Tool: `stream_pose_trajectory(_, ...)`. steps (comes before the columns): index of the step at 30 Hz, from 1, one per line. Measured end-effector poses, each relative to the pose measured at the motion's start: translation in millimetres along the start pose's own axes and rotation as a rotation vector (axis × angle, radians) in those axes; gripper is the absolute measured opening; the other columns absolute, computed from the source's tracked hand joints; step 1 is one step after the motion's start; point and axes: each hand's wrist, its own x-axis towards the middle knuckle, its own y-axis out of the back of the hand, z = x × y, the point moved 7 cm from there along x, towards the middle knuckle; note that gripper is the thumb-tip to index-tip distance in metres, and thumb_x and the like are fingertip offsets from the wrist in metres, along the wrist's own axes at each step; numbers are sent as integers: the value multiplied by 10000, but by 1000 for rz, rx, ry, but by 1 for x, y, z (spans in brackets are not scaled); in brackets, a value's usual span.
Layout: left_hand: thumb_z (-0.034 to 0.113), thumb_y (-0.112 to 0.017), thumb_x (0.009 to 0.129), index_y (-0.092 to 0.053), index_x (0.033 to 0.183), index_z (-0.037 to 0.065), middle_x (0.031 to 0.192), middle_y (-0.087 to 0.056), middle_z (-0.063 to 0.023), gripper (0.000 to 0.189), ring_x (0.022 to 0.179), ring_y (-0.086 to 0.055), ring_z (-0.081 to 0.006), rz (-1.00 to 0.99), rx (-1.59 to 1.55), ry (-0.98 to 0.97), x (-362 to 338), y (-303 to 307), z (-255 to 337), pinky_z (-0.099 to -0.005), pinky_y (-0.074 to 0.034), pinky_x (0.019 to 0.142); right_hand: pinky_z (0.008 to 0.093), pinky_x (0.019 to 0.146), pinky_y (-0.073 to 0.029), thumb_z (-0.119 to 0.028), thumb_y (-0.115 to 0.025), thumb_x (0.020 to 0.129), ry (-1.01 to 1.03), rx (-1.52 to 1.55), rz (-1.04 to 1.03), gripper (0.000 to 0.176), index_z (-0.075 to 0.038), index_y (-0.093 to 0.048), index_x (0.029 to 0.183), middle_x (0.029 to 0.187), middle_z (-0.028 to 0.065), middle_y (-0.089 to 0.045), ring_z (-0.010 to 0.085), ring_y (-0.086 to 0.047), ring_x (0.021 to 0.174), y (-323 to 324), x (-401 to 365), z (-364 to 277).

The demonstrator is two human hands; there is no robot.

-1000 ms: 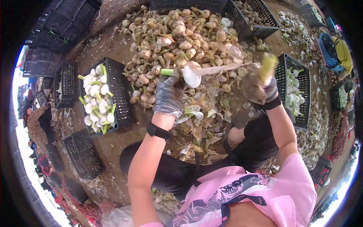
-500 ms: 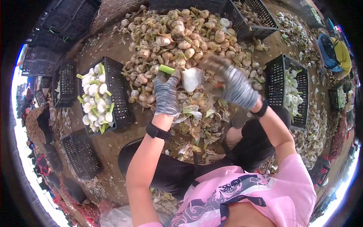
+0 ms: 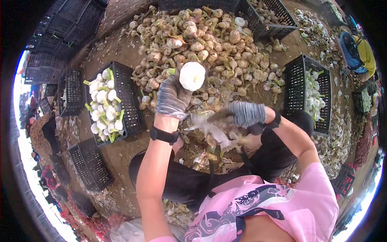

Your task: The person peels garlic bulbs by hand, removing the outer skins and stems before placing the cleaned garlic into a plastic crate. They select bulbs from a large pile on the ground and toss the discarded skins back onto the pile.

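Note:
My left hand (image 3: 173,94), in a grey striped knit glove, is closed around a clean white garlic bulb (image 3: 192,76). The bulb's round root end faces me, and a bit of green stem shows at its left. Lower and to the right, my right hand (image 3: 227,116) wears a matching glove, its fingers smeared by motion. Pale garlic skins (image 3: 221,135) hang or fall just under these fingers; whether they are gripped I cannot tell. A large heap of unpeeled garlic (image 3: 197,38) lies on the ground beyond both hands.
A black crate of white garlic (image 3: 107,107) stands at left, another crate of garlic (image 3: 314,94) at right. A dark crate (image 3: 90,163) sits at lower left; a crate with brownish garlic (image 3: 268,18) stands behind the heap. Peelings litter the ground between my legs.
My left hand has turned the bulb so its root end faces me. My right hand has moved down and left, away from the bulb, and loose white skins now show beneath it.

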Motion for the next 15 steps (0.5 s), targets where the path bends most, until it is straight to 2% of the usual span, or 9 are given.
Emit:
stream_pose_trajectory(1, 106, -539, 790, -496, 1081, -10, 1067, -561, -142, 316, 981, -556, -235, -2, -1, 0, 0, -3, -2, -362, -483, 844, 322, 772, -450, -220, -532, 812, -1, -2, 0, 338, -45, -511, 1100, 1007, 124, -588, 223, -552, 920, 5, 1, 2)
stream_pose_trajectory(5, 124, -478, 866, -520, 942, 36, 872, -590, -49, 124, 779, -600, -153, 113, 136, -92, -1, -6, -14, -296, -528, 673, 366, 733, -484, -304, -543, 821, -152, -613, 439, 398, -68, -490, 1137, 1007, 118, -584, 195, -550, 957, 53, 1, 35)
stream_pose_trajectory(7, 95, -555, 815, -519, 924, 64, 839, -573, -40, 118, 779, -567, -145, 24, 314, -119, -4, -7, -24, -281, -483, 690, 404, 768, -488, -342, -568, 809, 5, 867, 564, 469, -103, -440, 1192, 1055, 86, -555, 208, -547, 953, 47, 5, 24)
stream_pose_trajectory(8, 89, -567, 806, -519, 937, 55, 846, -572, -41, 144, 794, -558, -141, 57, 493, -137, -4, 0, -29, -272, -470, 705, 433, 779, -491, -336, -604, 787, -18, 855, 488, 493, -127, -417, 1194, 1098, 66, -517, 227, -543, 954, 43, 16, 24)
stream_pose_trajectory(9, 83, -579, 797, -520, 951, 46, 852, -572, -43, 170, 810, -549, -137, 94, 673, -159, -4, 5, -31, -264, -457, 720, 392, 816, -471, -277, -598, 802, -10, 1178, 415, 496, -77, -382, 1202, 1101, 103, -492, 238, -522, 970, 37, 22, 50)
stream_pose_trajectory(11, 84, -585, 797, -490, 1068, 13, 962, -553, -66, 296, 861, -530, -137, 115, 864, -234, -9, -7, -29, -252, -447, 732, 401, 779, -482, -227, -575, 816, -104, 1477, 509, 418, -78, -400, 1166, 1034, 130, -502, 262, -532, 906, 43, 27, 63)
stream_pose_trajectory(12, 93, -586, 801, -423, 1187, 8, 1088, -501, -94, 427, 921, -503, -149, 167, 754, -248, -11, -4, -28, -245, -438, 750, 363, 627, -518, -269, -572, 799, -318, 1719, 447, 429, -17, -394, 1096, 888, 108, -513, 220, -554, 760, 44, 34, 77)
stream_pose_trajectory(14, 98, -587, 803, -398, 1212, 8, 1126, -475, -100, 459, 948, -491, -159, 167, 730, -264, -8, 0, -24, -252, -435, 764, 352, 638, -519, -226, -565, 817, -182, 1617, 559, 294, -65, -437, 1027, 918, 117, -507, 222, -546, 763, 99, 44, 73)
stream_pose_trajectory(15, 103, -588, 805, -373, 1236, 8, 1164, -449, -107, 491, 974, -478, -168, 174, 715, -268, -8, 3, -22, -258, -432, 777, 328, 654, -532, -249, -600, 797, -31, 1253, 562, 327, -94, -446, 1040, 920, 118, -517, 203, -556, 782, 144, 46, 53)
